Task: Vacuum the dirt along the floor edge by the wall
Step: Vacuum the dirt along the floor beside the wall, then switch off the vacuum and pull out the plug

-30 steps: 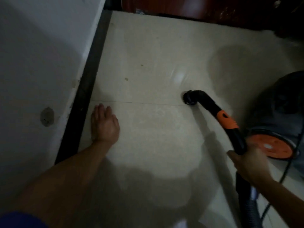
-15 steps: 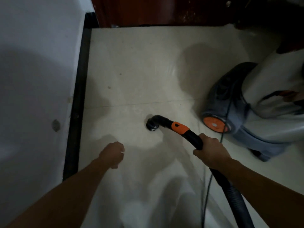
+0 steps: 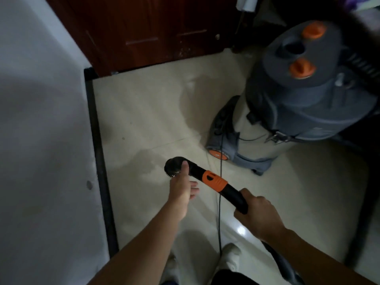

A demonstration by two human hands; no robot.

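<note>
The grey vacuum canister (image 3: 304, 95) stands on the floor (image 3: 144, 112) at right, its inside hidden. The right hand (image 3: 257, 210) has fingers clamped round the black wand (image 3: 234, 197) behind its orange collar (image 3: 214, 181); the left hand (image 3: 182, 190) has fingers loosely apart, thumb laid straight on the brush nozzle (image 3: 172, 164), well clear of the skirting (image 3: 100, 171)

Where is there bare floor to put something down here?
Bare tile lies between the black baseboard and the vacuum canister, up to the wooden door. Another free strip runs along the baseboard left of the left hand. It is crowded around the nozzle wand, the cable and the shoes.
</note>
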